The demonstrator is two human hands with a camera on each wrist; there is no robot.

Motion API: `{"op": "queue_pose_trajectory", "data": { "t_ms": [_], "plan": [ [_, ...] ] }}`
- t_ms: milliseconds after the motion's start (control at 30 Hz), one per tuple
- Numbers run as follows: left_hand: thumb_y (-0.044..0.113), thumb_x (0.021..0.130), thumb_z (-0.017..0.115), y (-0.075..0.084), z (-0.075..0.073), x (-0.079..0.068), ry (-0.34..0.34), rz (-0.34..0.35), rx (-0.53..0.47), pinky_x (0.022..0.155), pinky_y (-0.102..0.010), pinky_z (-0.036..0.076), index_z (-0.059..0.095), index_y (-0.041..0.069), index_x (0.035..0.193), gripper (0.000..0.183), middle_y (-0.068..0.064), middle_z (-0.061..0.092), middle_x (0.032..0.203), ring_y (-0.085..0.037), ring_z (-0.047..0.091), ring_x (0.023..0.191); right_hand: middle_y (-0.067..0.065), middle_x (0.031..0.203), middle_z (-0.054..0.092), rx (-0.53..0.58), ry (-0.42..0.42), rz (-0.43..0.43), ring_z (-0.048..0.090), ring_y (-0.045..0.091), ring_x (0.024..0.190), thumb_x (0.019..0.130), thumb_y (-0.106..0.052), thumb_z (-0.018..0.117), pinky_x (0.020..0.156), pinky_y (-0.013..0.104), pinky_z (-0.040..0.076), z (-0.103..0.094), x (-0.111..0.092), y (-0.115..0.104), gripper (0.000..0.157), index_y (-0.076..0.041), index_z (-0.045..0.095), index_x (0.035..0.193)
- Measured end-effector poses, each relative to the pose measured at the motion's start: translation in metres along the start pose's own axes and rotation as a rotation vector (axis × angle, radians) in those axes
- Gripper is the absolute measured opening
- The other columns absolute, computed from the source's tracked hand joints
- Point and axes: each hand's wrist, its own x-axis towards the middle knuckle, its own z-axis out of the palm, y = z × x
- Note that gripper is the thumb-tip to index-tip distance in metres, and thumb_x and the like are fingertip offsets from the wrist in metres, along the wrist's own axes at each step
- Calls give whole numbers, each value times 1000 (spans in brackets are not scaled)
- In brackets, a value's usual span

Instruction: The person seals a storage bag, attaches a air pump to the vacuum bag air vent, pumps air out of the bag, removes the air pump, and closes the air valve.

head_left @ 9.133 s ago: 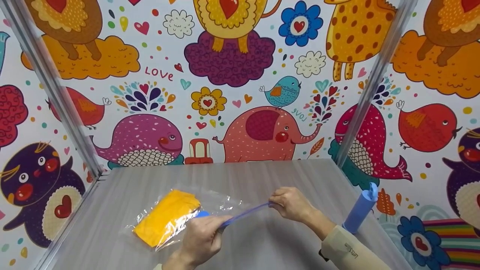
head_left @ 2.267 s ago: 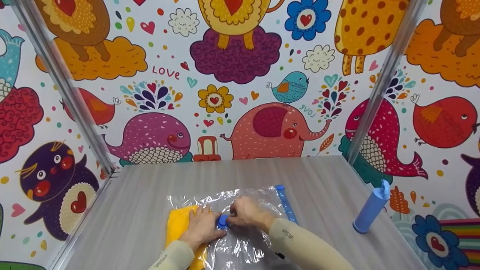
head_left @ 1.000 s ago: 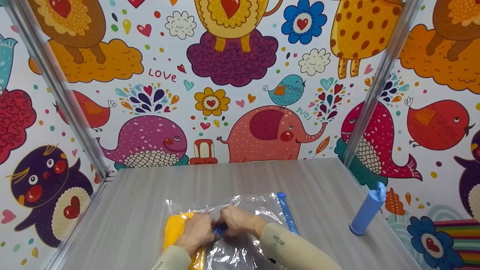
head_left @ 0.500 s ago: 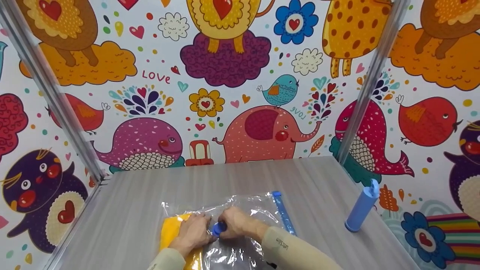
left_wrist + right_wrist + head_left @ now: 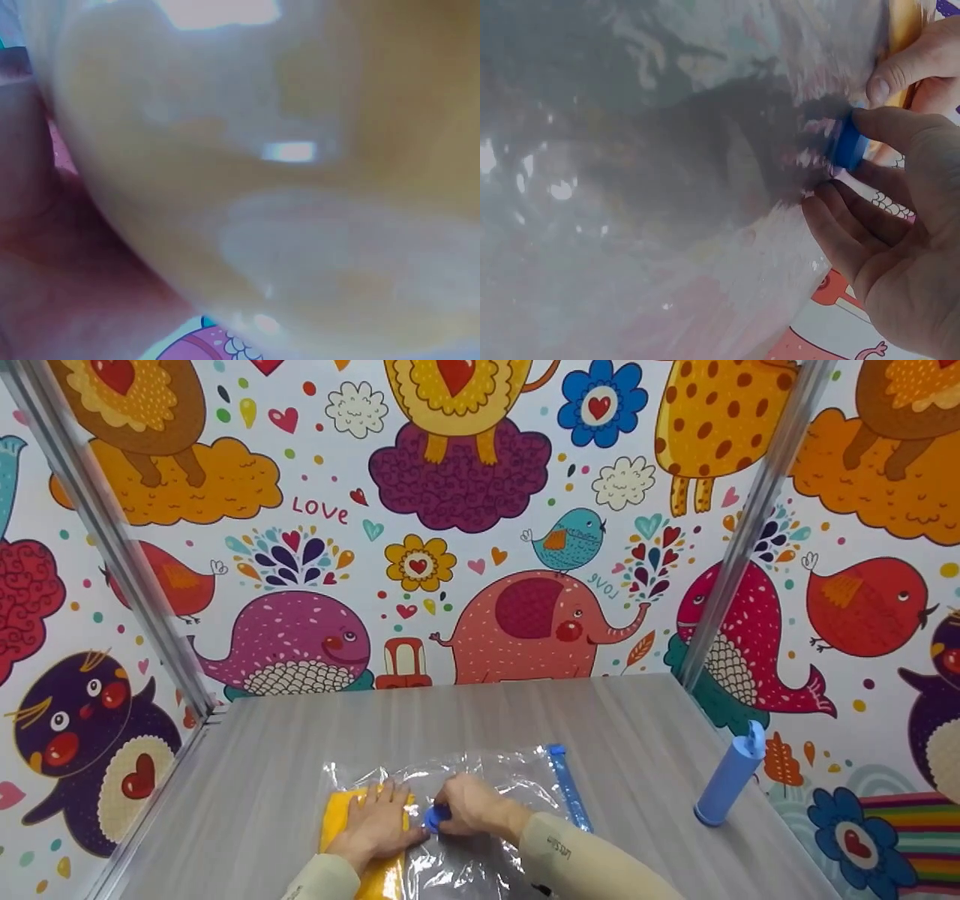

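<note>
A clear plastic storage bag lies flat, with folded yellow cloth in its left part. My left hand rests on the bag over the cloth, fingers spread, thumb towards the blue round valve cap. My right hand holds that cap at its right side; in the right wrist view, thumb and fingers pinch the blue cap. Yellow cloth under shiny plastic fills most of the left wrist view, blurred, with part of the left hand at its left edge.
A blue hand pump stands upright at the table's right side. Along the bag's right edge runs a blue zip strip with a slider at its far end. Patterned walls enclose the back and sides of the grey table.
Earlier both hands held the blue zip edge; the bag has since been laid with its zip to the right. Just now the left hand drew back leftward from the cap and spread flat.
</note>
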Motion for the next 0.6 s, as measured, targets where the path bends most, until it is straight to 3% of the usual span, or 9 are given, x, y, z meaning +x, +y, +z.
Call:
{"op": "queue_pose_trajectory", "data": {
  "t_ms": [200,433,600],
  "plan": [
    [57,92,84,5,-3,-2,-13,-27,10,129,-86,27,53,1,162,95,-33,45,173,-63,38,161,-9,78,76,-59,-22,-96,50,-1,65,93,-32,87,57,10,41,-2,0,4,11,-21,85,95],
    [56,91,86,7,-4,-1,-9,-28,22,128,-87,29,56,1,159,93,-33,47,172,-63,39,161,-10,78,74,59,0,-68,50,-2,66,89,-32,89,59,9,41,-3,-1,5,19,-15,81,93],
    [55,93,85,5,-10,0,-30,-13,-1,129,-86,29,54,0,161,93,-34,44,173,-63,39,161,-11,78,71,-29,24,-59,52,0,68,90,-41,90,61,12,43,-3,-1,3,25,-18,80,91]
  ]
}}
